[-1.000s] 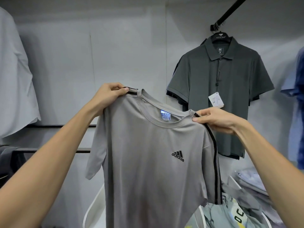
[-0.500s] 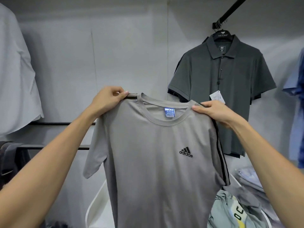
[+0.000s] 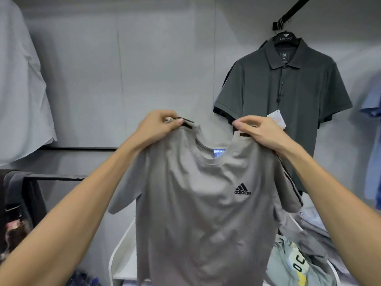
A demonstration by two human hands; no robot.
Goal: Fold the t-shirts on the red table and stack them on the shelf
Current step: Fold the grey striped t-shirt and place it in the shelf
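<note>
Grey fabric hangs in front of you: the grey Adidas t-shirt is held up in the air at chest height, front side facing you, with the black logo on its chest and a blue neck label showing inside the collar. Your left hand pinches the shirt at its left shoulder seam, thumb on top of the black stripe, fingers curled behind the cloth. Your right hand pinches the opposite shoulder seam in the same way, thumb and forefinger closed on the fabric. The two hands sit close together, so the collar sags into a deep curve between them and the body of the shirt wrinkles below. Both short sleeves hang free; the sleeve on the right carries black stripes. Behind the shirt, a dark grey polo shirt hangs on a black hanger against the grey wall, with a paper price tag just beside your right hand. At lower right, a heap of other garments lies in a pile. A white shirt hangs at far left.
</note>
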